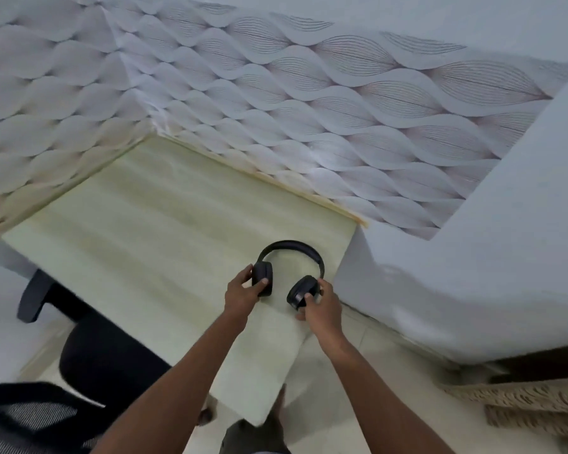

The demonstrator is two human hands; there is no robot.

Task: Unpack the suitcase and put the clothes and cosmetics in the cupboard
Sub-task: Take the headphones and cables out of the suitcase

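Black over-ear headphones [289, 273] sit over the near right corner of a pale yellowish desk [151, 231], close to its right edge; can't tell if they rest on the top or hang just above it. Headband arcs away from the person, both earcups toward them. Left hand [243, 291] grips the left earcup, thumb across its face & fingers curled round the outer side. Right hand [322, 306] grips the right earcup, thumb on the cushion side, fingers wrapped behind it. That cup is tilted so its pad faces up & left. Both forearms are bare, reaching in from the bottom of the view.

The desk is pushed into a corner w/ wavy leaf-pattern wallpaper [276, 103] on both walls behind it. Just beside the desk on the right: a big white block [473, 257], prob. a bed or mattress edge, surface plain. Beige fringed fabric [532, 404] lies under its lower right part. Left of the desk, a black office chair [89, 348], armrest up near the desk's left edge, mesh back at the bottom left. Floor is light tile [351, 381]. The person's feet show near the bottom centre, blurred.
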